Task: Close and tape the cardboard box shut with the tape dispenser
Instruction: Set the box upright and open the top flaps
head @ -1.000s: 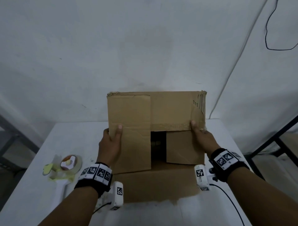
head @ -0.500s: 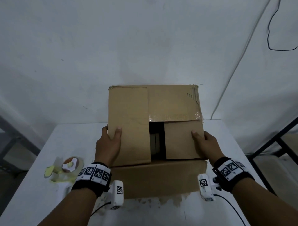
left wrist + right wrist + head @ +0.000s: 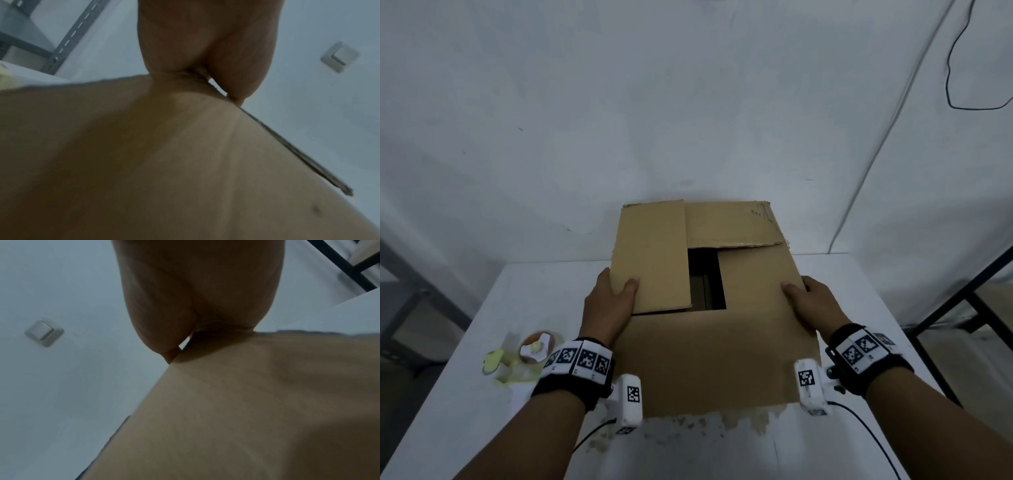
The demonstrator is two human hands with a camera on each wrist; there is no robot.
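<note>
A: So the left hand point(image 3: 607, 301) pinched the left flap point(image 3: 650, 257), thumb on top; the right hand point(image 3: 813, 306) gripped the box point(image 3: 715, 353) at its right edge.

B: Anything inside?

A: Couldn't tell, just a dark gap point(image 3: 705, 284) between flaps. Box sat mid-table point(image 3: 448, 411), wall point(image 3: 619, 102) right behind, dispenser point(image 3: 524, 359) near the left wrist.

No legible text or numbers; only square coded markers on the wristbands point(image 3: 580, 360).
</note>
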